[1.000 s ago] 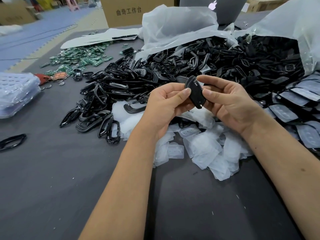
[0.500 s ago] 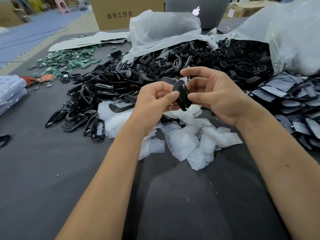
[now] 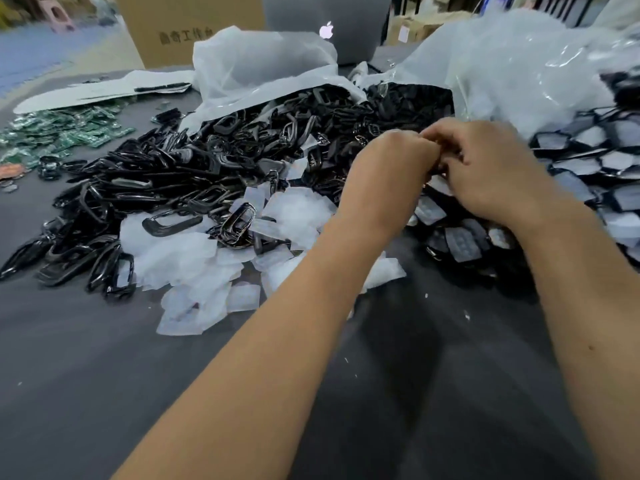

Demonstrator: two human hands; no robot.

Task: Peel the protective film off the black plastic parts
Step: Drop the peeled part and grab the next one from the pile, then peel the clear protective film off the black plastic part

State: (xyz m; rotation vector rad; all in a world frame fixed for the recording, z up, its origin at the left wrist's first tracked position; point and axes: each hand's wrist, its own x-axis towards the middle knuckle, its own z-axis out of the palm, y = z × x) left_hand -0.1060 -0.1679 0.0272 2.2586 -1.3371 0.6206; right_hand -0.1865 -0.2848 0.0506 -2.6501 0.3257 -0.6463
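Fingers [image 3: 440, 138] of both hands curl in and meet at the knuckles above the heap of black plastic parts [image 3: 214, 168]. Motion blur hides what they grip, so I cannot tell if a part sits between them. Left hand [image 3: 388, 174] and right hand [image 3: 491, 171] touch. Peeled film pieces [image 3: 194, 261] lie on the dark surface [image 3: 86, 375] just before the heap. Film-covered parts [image 3: 595, 174] lie to the right.

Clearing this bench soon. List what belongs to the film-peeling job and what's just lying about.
Job: left hand, right hand, black parts pile, film-covered parts, peeled films.
Lying about: green circuit boards, cardboard box, laptop.
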